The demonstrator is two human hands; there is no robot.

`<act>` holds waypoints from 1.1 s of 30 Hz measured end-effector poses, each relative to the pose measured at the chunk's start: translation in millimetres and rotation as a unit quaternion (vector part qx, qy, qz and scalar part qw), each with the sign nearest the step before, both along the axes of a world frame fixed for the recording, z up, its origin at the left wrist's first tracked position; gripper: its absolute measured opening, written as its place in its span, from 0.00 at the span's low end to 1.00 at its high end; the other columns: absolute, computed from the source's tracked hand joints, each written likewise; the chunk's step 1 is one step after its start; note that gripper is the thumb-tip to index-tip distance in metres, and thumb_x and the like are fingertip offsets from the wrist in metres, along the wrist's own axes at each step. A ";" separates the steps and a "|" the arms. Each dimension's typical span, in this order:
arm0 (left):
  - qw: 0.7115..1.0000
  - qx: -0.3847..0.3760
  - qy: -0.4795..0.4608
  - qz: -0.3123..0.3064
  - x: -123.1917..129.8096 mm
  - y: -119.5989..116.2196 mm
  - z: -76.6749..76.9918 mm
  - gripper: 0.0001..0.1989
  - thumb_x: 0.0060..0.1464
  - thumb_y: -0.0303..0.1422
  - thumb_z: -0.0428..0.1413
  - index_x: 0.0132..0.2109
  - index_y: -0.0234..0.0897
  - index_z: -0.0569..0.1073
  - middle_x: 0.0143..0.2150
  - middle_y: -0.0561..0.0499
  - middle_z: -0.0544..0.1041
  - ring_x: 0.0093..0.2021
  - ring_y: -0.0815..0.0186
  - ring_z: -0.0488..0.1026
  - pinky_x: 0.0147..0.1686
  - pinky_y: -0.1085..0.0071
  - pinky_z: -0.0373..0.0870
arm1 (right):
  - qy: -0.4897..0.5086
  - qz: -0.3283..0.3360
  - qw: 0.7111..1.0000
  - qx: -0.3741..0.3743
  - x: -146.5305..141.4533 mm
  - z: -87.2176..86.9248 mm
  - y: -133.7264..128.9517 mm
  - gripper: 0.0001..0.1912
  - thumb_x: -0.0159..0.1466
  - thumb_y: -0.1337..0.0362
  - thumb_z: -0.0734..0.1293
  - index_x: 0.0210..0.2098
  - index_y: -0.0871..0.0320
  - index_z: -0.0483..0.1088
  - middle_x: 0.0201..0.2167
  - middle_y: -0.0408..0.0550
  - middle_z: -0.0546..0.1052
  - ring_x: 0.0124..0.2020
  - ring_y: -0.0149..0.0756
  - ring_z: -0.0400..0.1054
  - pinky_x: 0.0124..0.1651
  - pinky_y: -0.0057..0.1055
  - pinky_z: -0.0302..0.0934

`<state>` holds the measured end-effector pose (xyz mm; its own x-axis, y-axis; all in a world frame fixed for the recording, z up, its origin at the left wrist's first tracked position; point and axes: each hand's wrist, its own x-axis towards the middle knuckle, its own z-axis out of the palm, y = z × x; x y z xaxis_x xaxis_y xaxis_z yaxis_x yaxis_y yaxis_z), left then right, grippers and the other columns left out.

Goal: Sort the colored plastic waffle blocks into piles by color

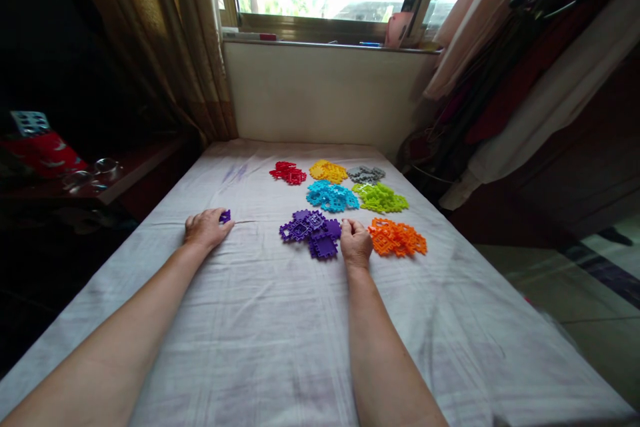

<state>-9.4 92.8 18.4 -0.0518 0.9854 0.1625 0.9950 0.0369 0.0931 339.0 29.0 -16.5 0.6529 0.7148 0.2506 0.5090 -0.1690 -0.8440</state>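
My left hand is closed round a purple piece at the left of the cloth-covered table. My right hand has its fingers pinched at the right edge of the purple pile; what they grip, if anything, is hidden. Just right of that hand lies an orange pile. Behind are a light blue pile and a lime green pile. Farthest back sit a red pile, a yellow pile and a grey pile.
A pale cloth covers the table, which meets a low wall under a window. A curtain hangs at the left, above a dark side surface with glasses. Clothes hang at the right.
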 end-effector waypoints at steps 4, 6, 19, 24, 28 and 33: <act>0.998 0.006 -0.053 -0.032 18.7 0.8 5.7 0.27 0.53 0.49 0.55 0.56 0.41 0.74 0.55 0.41 0.78 0.54 0.50 0.74 0.54 0.56 0.68 | 0.000 -0.002 1.000 0.012 0.4 -2.4 1.1 0.20 0.60 0.53 0.60 0.35 0.55 0.80 0.30 0.51 0.82 0.33 0.41 0.73 0.36 0.31 0.62; 0.991 0.026 -0.102 -0.080 40.4 -2.4 9.7 0.27 0.53 0.48 0.56 0.57 0.40 0.73 0.56 0.42 0.77 0.55 0.53 0.74 0.56 0.60 0.68 | -0.002 -0.001 1.000 0.009 0.0 -2.2 1.1 0.20 0.60 0.53 0.60 0.35 0.55 0.81 0.30 0.51 0.82 0.33 0.41 0.73 0.36 0.31 0.62; 0.944 0.035 -0.146 -0.295 174.3 -36.5 15.9 0.25 0.52 0.44 0.62 0.57 0.47 0.73 0.56 0.46 0.76 0.56 0.55 0.71 0.60 0.55 0.62 | 0.004 0.010 1.000 0.016 0.2 -4.7 2.9 0.20 0.61 0.53 0.59 0.37 0.56 0.80 0.32 0.52 0.82 0.34 0.41 0.74 0.38 0.31 0.64; 0.940 0.033 -0.140 -0.309 175.2 -36.4 12.2 0.27 0.51 0.46 0.62 0.58 0.48 0.72 0.60 0.46 0.74 0.61 0.53 0.68 0.64 0.50 0.56 | 0.012 0.007 1.000 0.020 1.9 -4.2 4.1 0.20 0.61 0.53 0.59 0.36 0.56 0.80 0.32 0.53 0.82 0.35 0.41 0.74 0.39 0.32 0.64; 0.943 0.061 -0.143 -0.293 157.5 -39.1 7.5 0.25 0.56 0.48 0.58 0.58 0.47 0.72 0.63 0.45 0.72 0.63 0.53 0.67 0.66 0.48 0.54 | 0.021 0.012 1.000 0.016 -2.4 1.5 1.1 0.21 0.61 0.53 0.59 0.36 0.57 0.80 0.33 0.53 0.82 0.35 0.42 0.74 0.40 0.32 0.64; 0.959 0.127 -0.132 -0.215 88.1 -41.3 -8.2 0.21 0.61 0.45 0.49 0.55 0.42 0.73 0.60 0.42 0.75 0.61 0.54 0.69 0.62 0.52 0.61 | -0.037 0.014 0.998 0.051 23.1 18.4 -6.5 0.21 0.63 0.52 0.58 0.39 0.57 0.79 0.36 0.53 0.82 0.38 0.42 0.75 0.43 0.34 0.65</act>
